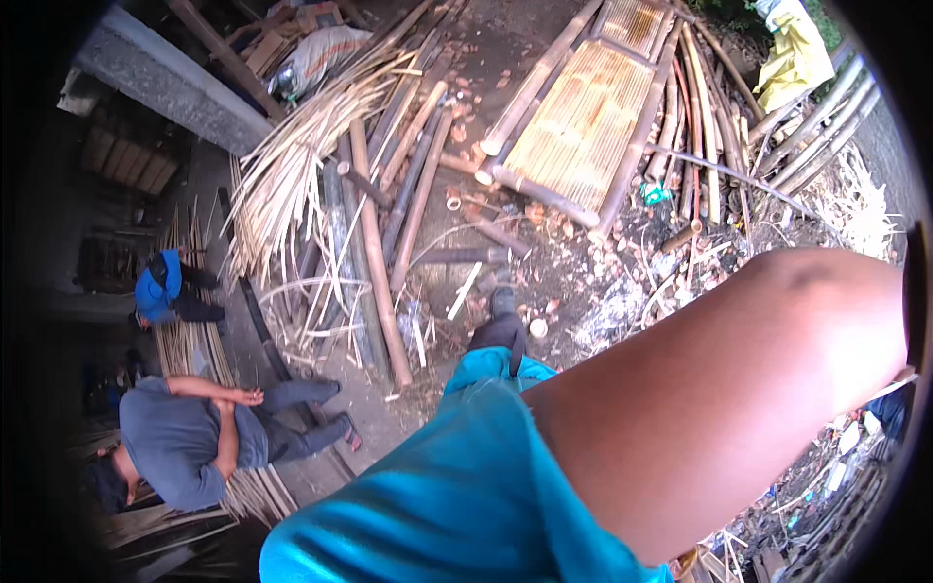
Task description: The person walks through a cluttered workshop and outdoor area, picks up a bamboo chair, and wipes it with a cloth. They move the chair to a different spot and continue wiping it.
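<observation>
My bare right arm [700, 398] reaches from a teal sleeve [457, 486] toward the right rim, bent at the elbow. The hand at its end lies outside the picture, so what it holds is hidden. Just below the elbow, a thin pale strip [892, 387] shows at the dark rim. Neither my left hand nor my left forearm appears. Beneath me, one dark shoe [502, 301] stands on the littered ground beside cut bamboo poles [379, 262].
A bamboo slatted panel [583, 117] lies ahead, with poles [709, 126] stacked to its right. Split bamboo strips [292, 185] are heaped left of centre. A person in grey [175, 442] and another in blue [160, 287] are at left. A concrete beam [175, 83] crosses the upper left.
</observation>
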A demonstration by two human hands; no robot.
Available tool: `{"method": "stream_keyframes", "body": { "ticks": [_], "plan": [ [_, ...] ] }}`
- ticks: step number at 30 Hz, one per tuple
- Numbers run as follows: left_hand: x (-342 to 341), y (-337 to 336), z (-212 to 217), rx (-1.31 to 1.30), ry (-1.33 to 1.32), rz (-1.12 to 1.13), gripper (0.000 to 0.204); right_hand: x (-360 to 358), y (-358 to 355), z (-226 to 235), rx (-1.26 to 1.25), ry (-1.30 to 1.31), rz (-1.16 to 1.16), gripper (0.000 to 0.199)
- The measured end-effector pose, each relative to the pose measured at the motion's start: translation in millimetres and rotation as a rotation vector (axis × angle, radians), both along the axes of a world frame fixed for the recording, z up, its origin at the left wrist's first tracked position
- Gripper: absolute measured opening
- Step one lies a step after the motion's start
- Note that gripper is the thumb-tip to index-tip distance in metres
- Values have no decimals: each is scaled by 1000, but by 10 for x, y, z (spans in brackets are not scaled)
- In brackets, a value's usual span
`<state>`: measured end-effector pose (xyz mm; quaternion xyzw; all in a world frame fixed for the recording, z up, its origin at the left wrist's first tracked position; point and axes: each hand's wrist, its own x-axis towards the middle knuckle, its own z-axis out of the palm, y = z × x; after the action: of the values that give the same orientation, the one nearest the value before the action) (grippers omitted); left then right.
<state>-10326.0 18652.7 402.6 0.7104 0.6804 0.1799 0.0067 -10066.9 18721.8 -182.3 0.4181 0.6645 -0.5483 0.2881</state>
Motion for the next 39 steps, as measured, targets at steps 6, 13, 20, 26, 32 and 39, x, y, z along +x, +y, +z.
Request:
{"method": "stream_keyframes", "body": {
  "ticks": [6, 13, 20, 26, 32, 39],
  "plan": [
    [-851, -797, -1671, -62, -272, 299, 51, -179, -186, 29, 43, -43, -11, 18],
    [-815, -3619, -5256, -764, -910, 1101, 59, -1148, -350, -111, -37, 36, -12, 20],
    [237, -5802, -6094, -641, -1410, 2062, 55, -1888, -472, -374, -102, 5, 176, 56],
    [604, -5849, -5981, 510, -1487, 2618, 35, -3067, -181, -749, -86, -350, 598, 29],
    [-57, -5026, -5750, 878, -1678, 2596, 30, -5018, 184, -819, 209, 341, 1379, 37],
    [-208, -4990, -5482, 705, -1670, 2904, 37, -6525, -1037, 284, 164, 108, 831, 46]
  ]
}}
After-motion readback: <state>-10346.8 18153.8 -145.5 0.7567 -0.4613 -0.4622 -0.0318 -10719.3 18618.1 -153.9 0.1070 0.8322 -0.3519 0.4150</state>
